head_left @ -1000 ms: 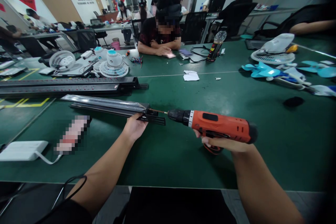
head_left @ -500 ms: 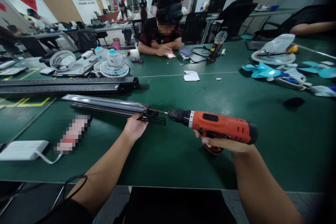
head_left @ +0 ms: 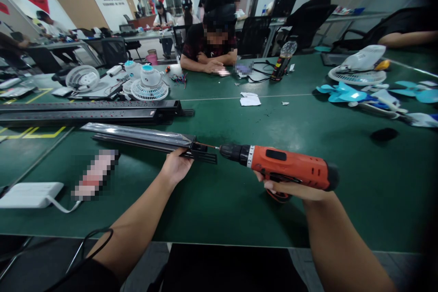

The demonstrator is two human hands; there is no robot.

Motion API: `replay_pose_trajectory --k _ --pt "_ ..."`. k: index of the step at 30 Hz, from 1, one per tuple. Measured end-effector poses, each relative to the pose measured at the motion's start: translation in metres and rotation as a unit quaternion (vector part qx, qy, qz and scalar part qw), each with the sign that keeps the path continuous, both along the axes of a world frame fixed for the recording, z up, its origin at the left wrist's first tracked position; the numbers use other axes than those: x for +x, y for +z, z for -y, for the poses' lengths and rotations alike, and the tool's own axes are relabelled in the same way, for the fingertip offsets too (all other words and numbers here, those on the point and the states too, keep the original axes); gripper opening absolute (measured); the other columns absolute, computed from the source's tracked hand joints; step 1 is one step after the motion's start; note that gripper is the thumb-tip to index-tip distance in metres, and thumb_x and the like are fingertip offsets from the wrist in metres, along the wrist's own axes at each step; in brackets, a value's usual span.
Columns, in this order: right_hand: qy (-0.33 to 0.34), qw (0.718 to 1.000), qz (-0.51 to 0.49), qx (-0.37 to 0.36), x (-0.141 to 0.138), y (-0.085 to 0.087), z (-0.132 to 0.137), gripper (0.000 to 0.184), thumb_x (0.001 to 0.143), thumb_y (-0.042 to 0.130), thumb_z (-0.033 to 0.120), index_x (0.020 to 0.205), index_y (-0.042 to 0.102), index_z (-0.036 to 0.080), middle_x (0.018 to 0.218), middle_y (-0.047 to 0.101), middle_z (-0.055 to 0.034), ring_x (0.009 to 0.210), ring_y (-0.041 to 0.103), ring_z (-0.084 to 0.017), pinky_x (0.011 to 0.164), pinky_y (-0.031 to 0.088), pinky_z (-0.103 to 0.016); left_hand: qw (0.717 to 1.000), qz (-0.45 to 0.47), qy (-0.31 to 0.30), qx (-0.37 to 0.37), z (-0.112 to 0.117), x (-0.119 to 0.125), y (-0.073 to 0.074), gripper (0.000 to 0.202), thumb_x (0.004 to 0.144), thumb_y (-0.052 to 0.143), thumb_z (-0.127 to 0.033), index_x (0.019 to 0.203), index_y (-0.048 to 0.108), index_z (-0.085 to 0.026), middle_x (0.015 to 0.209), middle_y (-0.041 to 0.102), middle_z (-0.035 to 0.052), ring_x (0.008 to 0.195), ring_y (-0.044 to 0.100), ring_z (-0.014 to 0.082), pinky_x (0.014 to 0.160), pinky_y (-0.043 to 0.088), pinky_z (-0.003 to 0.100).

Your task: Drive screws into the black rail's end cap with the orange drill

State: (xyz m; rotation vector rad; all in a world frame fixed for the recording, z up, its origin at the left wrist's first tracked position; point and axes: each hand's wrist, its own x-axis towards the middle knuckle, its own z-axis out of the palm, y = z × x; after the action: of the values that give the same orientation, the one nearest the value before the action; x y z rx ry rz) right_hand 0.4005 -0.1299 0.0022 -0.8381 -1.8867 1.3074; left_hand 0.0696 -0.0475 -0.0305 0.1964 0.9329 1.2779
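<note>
My right hand [head_left: 290, 188] is wrapped round the grip of an orange and black cordless drill [head_left: 284, 166], held level over the green table [head_left: 239, 210]. Its thin bit points left and meets the right end of a long black metal strip [head_left: 143, 139] lying on the table. My left hand [head_left: 176, 164] is closed on the near edge of that strip, just left of its end cap.
A longer black power strip [head_left: 89, 113] lies behind. White desk fans [head_left: 148, 86] stand at back left, a white power bank [head_left: 29, 195] with cable at near left, blue fan blades [head_left: 345, 94] at right. A seated person [head_left: 210, 41] faces me across the table.
</note>
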Motion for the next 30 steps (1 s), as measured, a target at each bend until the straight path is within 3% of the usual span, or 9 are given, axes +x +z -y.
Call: replay_pose_trajectory --k 13,18,21,30 --pt "0.0 1.0 -0.022 0.009 0.0 -0.005 0.0 0.014 0.1 0.075 0.023 0.114 0.07 0.023 0.092 0.072 -0.0029 0.072 0.072 -0.013 0.064 0.065 -0.024 1.0 0.004 -0.01 0.011 -0.002 -0.004 -0.005 0.031 0.088 0.056 0.003 0.109 0.075 -0.009 0.095 0.082 0.0114 0.09 0.08 0.0207 0.08 0.066 0.027" --pt "0.017 0.999 -0.032 0.027 -0.001 0.0 -0.002 0.023 0.1 0.075 0.021 0.123 0.071 0.024 0.1 0.073 -0.0044 0.07 0.069 -0.012 0.061 0.062 -0.025 1.0 0.004 -0.01 0.01 -0.003 -0.004 -0.007 0.029 0.087 0.056 0.003 0.108 0.075 -0.008 0.093 0.081 0.012 0.09 0.079 0.0207 0.082 0.065 0.027" --pt "0.043 0.998 -0.031 0.033 -0.001 0.002 -0.004 0.02 0.099 0.074 0.019 0.119 0.072 0.022 0.098 0.072 -0.0041 0.068 0.066 -0.012 0.061 0.061 -0.025 1.0 0.002 -0.016 0.012 -0.003 -0.005 -0.009 0.032 0.088 0.056 0.002 0.11 0.075 -0.01 0.094 0.081 0.0112 0.09 0.079 0.0206 0.081 0.065 0.027" --pt "0.016 0.999 -0.018 0.04 -0.002 0.003 -0.002 0.014 0.099 0.074 0.02 0.111 0.07 0.021 0.093 0.07 -0.0036 0.075 0.069 -0.014 0.062 0.062 -0.023 1.0 0.01 0.004 0.007 0.0 -0.001 -0.001 0.029 0.09 0.053 0.003 0.104 0.075 -0.009 0.089 0.081 0.0102 0.086 0.08 0.0191 0.082 0.066 0.027"
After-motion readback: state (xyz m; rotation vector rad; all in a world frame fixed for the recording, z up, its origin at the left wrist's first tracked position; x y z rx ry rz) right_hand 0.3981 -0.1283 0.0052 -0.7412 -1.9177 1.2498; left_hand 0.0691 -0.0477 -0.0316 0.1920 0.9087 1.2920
